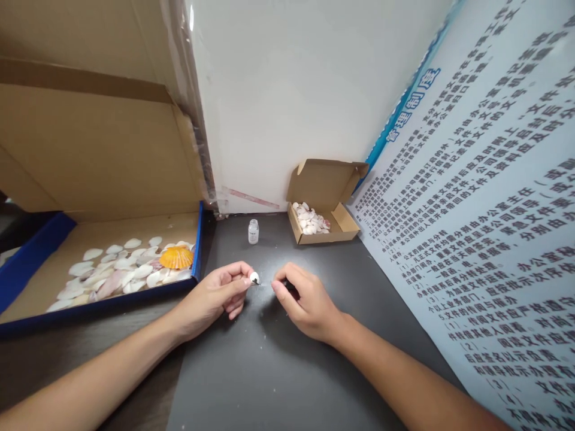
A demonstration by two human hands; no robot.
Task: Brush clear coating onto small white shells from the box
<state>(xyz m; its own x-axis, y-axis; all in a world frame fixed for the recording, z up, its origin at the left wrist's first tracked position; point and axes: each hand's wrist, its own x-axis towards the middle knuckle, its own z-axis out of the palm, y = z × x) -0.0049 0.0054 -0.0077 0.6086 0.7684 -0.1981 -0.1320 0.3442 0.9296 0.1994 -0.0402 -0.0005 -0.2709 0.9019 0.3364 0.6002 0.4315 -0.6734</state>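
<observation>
Between the thumb and fingertips of my left hand (pixel 224 290) is a small white shell (pixel 254 277) with a black patch on its lower part. My right hand (pixel 305 296) is curled a short way to the right, thumb and index finger pinched together. Something dark shows inside its grip, but the fingers hide what it is. A gap separates the two hands, both just over the dark mat. Beyond them stands a small clear bottle (pixel 253 232) with a pale label, upright.
At left, a blue-edged cardboard box (pixel 135 302) lies open with many white shells (pixel 112 272) and an orange scallop shell (pixel 176 257). A small brown box (pixel 327 237) at the back right holds white shells (pixel 309 219). White specks dot the dark mat (pixel 251 383). A printed board (pixel 494 197) bounds the right side.
</observation>
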